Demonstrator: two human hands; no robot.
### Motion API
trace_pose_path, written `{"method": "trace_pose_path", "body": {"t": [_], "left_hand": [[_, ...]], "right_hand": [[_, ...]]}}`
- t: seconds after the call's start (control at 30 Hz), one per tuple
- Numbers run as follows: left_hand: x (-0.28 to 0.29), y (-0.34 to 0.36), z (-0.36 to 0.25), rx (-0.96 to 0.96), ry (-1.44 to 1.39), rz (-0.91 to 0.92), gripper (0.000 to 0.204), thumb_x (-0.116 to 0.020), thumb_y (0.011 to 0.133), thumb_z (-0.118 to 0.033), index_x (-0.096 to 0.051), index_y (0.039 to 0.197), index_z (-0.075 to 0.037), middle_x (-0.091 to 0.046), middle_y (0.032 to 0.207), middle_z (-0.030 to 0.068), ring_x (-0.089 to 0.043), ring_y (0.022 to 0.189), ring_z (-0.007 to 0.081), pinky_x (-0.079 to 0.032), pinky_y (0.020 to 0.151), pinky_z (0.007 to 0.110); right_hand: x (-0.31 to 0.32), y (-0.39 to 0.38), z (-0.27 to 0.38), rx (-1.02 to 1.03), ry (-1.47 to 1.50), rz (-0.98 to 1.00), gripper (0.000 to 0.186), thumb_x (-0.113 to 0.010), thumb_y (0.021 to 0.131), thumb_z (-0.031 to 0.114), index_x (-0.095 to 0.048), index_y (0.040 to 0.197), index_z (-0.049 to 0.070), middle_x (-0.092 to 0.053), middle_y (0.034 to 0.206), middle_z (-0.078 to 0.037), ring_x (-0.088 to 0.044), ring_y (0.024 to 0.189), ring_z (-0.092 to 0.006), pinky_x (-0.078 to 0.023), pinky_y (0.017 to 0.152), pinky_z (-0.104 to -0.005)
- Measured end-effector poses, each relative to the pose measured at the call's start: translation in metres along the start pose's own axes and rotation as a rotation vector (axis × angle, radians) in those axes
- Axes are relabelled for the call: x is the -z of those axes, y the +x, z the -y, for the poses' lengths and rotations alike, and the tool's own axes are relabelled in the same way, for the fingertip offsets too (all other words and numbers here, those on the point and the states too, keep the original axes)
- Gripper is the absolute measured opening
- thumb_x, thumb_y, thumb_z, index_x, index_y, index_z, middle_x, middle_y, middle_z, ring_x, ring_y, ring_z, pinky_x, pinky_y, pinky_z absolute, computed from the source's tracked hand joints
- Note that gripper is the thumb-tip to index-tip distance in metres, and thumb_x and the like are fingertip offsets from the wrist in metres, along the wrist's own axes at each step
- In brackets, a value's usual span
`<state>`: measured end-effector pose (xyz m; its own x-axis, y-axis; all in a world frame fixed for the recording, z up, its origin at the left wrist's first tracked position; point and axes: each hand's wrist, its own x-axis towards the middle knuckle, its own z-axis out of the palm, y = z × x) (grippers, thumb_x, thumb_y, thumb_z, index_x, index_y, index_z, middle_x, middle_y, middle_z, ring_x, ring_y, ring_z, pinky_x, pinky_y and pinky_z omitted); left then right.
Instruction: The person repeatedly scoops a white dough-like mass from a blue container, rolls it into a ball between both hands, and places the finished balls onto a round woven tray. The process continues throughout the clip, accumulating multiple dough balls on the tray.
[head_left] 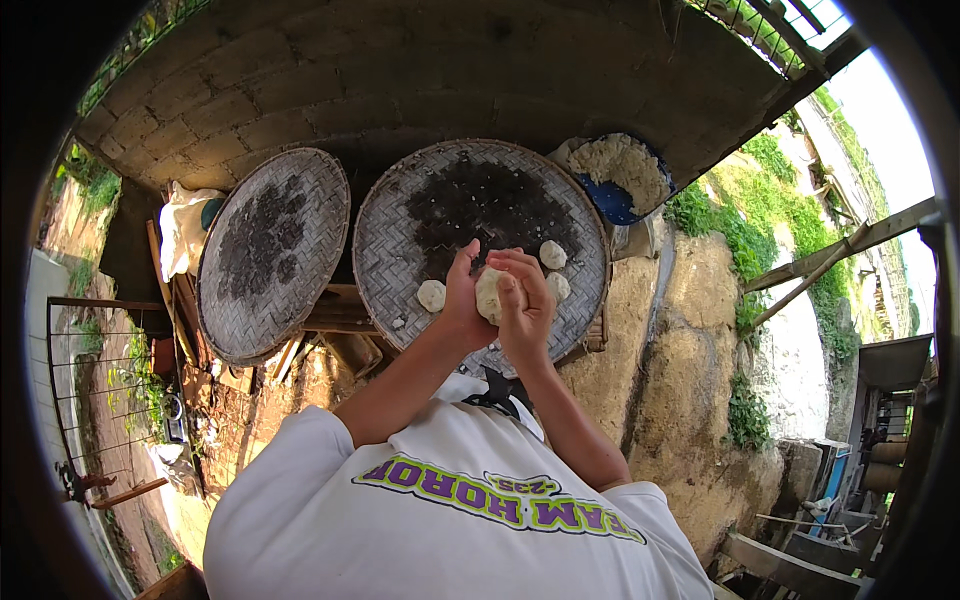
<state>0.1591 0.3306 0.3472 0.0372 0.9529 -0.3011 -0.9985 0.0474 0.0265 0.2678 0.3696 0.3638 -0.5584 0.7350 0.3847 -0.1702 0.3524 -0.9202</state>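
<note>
A pale dough ball [488,297] was held above the lower middle of a round woven bamboo tray [385,225], between two cupped hands. It was pressed on one side by the palm of the left hand [464,303], whose thumb and fingers were pointed away from the body; how far those fingers were curled could not be told, since they were partly hidden. On the other side it was enclosed by the right hand [524,302], with the fingers bent and arched over toward the left hand. The ball was thus grasped by both hands together.

Three more balls were set on the tray: a left-hand lump [431,295] just beside the left wrist, an upper lump [552,254] beyond the right fingers, and a lower lump [558,288] partly covered by the right hand. The weave was darkened by a broad blackish patch [480,205], speckled with pale crumbs.

Near the tray's far right edge, a blue basin [612,203] was filled with a crumbly, whitish dough mass [622,165]. To the left, a second woven tray [225,305], also dark-stained, was seen at a slant. Both trays were backed by a block wall [310,95].
</note>
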Motion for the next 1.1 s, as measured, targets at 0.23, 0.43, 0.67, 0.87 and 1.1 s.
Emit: {"method": "trace_pose_path", "body": {"t": [0.23, 0.43, 0.67, 0.87, 1.1], "left_hand": [[0.009, -0.001, -0.01, -0.012, 0.082, 0.003, 0.062, -0.028, 0.107, -0.059, -0.053, 0.137, -0.011, -0.059, 0.139, 0.0128, -0.056, 0.132, 0.0312, -0.046, 0.111, 0.05], [0.005, -0.009, -0.008, 0.058, 0.152, -0.067, 0.07, -0.02, 0.105, -0.064, -0.045, 0.146, -0.014, -0.052, 0.149, 0.0146, -0.047, 0.141, 0.0336, -0.036, 0.118, 0.053], [0.013, -0.012, -0.014, 0.029, 0.085, -0.097, 0.074, -0.024, 0.103, -0.069, -0.033, 0.155, -0.016, -0.046, 0.154, 0.017, -0.047, 0.141, 0.0358, -0.037, 0.117, 0.054], [0.041, -0.003, -0.011, -0.052, 0.037, -0.062, 0.073, -0.026, 0.103, -0.067, -0.05, 0.139, -0.008, -0.055, 0.142, 0.0169, -0.05, 0.139, 0.0346, -0.037, 0.117, 0.054], [0.048, -0.003, -0.008, 0.038, -0.13, 0.072, 0.065, -0.033, 0.106, -0.059, -0.045, 0.15, -0.013, -0.042, 0.158, 0.0144, -0.04, 0.148, 0.0305, -0.037, 0.12, 0.051]], "right_hand": [[0.023, 0.026, 0.016, -0.503, 0.111, 0.162, 0.054, -0.055, 0.108, 0.044, -0.061, 0.129, -0.006, -0.07, 0.115, -0.01, -0.065, 0.109, -0.0237, -0.048, 0.1, -0.0384], [0.024, 0.025, 0.008, -0.475, 0.178, 0.135, 0.054, -0.055, 0.107, 0.047, -0.061, 0.13, -0.002, -0.068, 0.118, -0.011, -0.068, 0.107, -0.0229, -0.052, 0.096, -0.0354], [0.012, 0.002, -0.005, -0.084, -0.189, 0.088, 0.052, -0.056, 0.106, 0.041, -0.058, 0.137, -0.002, -0.07, 0.109, -0.011, -0.066, 0.105, -0.0245, -0.048, 0.1, -0.0379], [0.005, 0.009, -0.019, -0.56, 0.493, -0.112, 0.048, -0.045, 0.111, 0.039, -0.065, 0.118, -0.005, -0.072, 0.104, -0.012, -0.068, 0.095, -0.0175, -0.054, 0.089, -0.0318], [0.001, -0.002, -0.005, 0.277, -0.524, 0.243, 0.045, -0.066, 0.098, 0.035, -0.065, 0.13, 0.004, -0.062, 0.132, -0.02, -0.056, 0.125, -0.0369, -0.045, 0.105, -0.051]]}}
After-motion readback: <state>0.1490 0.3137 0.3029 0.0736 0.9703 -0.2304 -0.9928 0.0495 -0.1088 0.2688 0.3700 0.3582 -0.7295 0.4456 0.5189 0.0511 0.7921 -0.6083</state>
